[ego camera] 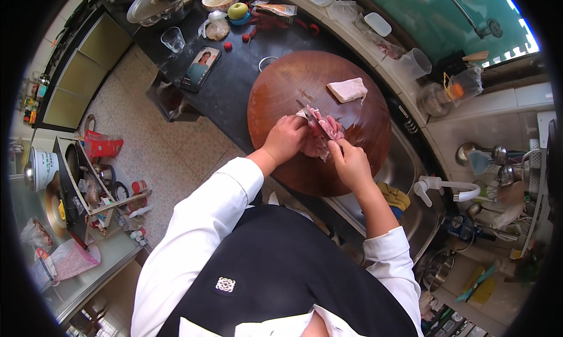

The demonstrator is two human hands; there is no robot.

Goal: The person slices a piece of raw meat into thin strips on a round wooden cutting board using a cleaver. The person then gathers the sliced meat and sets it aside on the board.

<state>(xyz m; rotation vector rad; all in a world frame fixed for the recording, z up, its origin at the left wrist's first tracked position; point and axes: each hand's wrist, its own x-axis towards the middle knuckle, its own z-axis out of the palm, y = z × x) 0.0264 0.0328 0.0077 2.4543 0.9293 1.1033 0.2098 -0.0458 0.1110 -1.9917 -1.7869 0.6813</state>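
Note:
A large round wooden chopping board (281, 84) lies in front of me on the dark counter. My right hand (352, 161) grips the handle of a knife (319, 126), whose blade points away to the upper left across the meat. Pink raw meat (314, 145) lies in a heap at the board's middle, with cut slices (330, 123) on the blade's far side. The curled fingers of my left hand (288, 137) press on the meat's left end, close beside the blade. A separate pale slab of meat or fat (348, 90) rests farther up the board.
On the dark counter (233, 82) are a phone (201, 68), a drinking glass (173, 40), a knotted plastic bag (215, 27) and a green apple (238, 11). The steel sink (422, 196) with a white faucet (440, 187) and a yellow cloth (393, 197) lies to the right.

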